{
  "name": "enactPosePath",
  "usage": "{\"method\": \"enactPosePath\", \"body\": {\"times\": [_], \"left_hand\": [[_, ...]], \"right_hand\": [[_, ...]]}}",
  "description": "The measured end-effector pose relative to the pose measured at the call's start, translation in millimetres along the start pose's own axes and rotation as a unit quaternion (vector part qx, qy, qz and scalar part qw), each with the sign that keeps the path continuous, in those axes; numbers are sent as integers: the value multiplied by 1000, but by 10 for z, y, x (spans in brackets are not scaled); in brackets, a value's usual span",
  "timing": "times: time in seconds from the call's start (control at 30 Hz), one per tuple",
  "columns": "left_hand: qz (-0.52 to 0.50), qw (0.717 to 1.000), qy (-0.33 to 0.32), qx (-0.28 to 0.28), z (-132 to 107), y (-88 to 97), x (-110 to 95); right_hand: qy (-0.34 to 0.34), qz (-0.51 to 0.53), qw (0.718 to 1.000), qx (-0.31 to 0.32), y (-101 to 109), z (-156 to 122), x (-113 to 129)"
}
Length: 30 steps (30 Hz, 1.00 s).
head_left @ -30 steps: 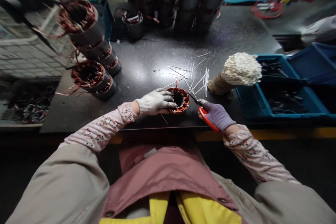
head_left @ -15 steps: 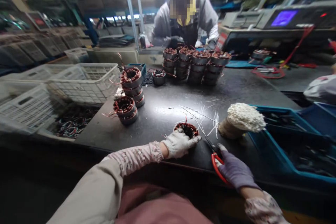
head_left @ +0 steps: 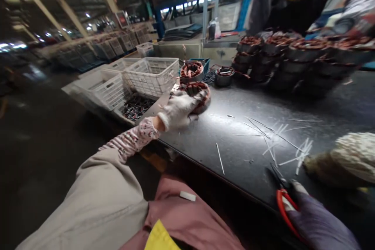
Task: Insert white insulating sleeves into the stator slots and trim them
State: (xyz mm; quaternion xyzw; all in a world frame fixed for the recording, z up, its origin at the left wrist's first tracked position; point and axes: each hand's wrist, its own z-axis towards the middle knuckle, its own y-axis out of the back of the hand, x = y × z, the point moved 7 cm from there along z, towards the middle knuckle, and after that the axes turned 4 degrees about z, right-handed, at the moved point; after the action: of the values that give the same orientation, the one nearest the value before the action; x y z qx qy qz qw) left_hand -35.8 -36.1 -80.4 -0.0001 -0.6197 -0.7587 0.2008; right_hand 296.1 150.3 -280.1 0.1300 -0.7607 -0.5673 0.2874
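- No text is readable anywhere in view.
- The white label (head_left: 187,196) on the pink apron (head_left: 187,222) shows no legible marks.
- The small sign (head_left: 122,19) far beyond the apron is too blurred to read.

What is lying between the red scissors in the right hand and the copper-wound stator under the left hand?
Between the scissors and the stator, the head view shows thin white strips scattered on the dark bench.

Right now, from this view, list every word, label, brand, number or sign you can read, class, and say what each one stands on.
No text can be read in this view.
The sign high beyond the white plastic crates: too small and blurred to read.
The white tag on the pink smock: no legible writing.
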Motion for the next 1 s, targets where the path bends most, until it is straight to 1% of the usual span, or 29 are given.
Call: {"method": "enactPosePath", "body": {"times": [0.07,0.1,0.13,0.17,0.23,0.27,0.3,0.33,0.37,0.43,0.5,0.57,0.63,0.7,0.8,0.87,0.9,1.0], "left_hand": [[42,997,63,-5,-32,-1,347],[54,994,95,-3,-33,-43,497],[61,990,126,8,-23,-121,629],[64,986,152,32,-4,-231,735],[63,977,180,95,47,-488,865],[59,975,179,121,75,-600,890],[54,975,170,136,104,-681,899],[49,976,161,139,130,-727,907],[45,978,159,131,151,-739,925],[46,977,181,102,173,-699,998],[42,975,208,74,189,-636,1058],[28,975,210,66,223,-624,1056],[13,977,193,86,270,-701,1014],[22,978,180,108,300,-804,989],[27,975,178,131,286,-891,993],[25,970,201,133,265,-864,1029],[29,968,215,125,263,-828,1049],[38,963,249,101,292,-752,1074]], "right_hand": [[-27,9,999,31,-13,15,-20],[-31,14,998,43,-12,13,-2],[-30,15,998,53,-8,8,30],[-30,12,997,63,-6,1,62],[-32,3,997,71,5,-9,117],[-31,0,997,65,19,-12,142],[-30,-2,998,55,36,-14,161],[-28,-5,999,44,55,-17,177],[-25,-8,999,36,71,-20,191],[-18,-14,999,37,84,-26,212],[-13,-20,998,59,70,-29,221],[-19,-25,996,86,41,-25,197],[-37,-34,993,106,10,-4,130],[-49,-39,992,106,-15,26,55],[-40,-28,994,99,-59,45,-22],[-36,-18,994,103,-86,35,-47],[-38,-15,994,104,-88,29,-48],[-46,-27,994,94,-28,21,31]]}}
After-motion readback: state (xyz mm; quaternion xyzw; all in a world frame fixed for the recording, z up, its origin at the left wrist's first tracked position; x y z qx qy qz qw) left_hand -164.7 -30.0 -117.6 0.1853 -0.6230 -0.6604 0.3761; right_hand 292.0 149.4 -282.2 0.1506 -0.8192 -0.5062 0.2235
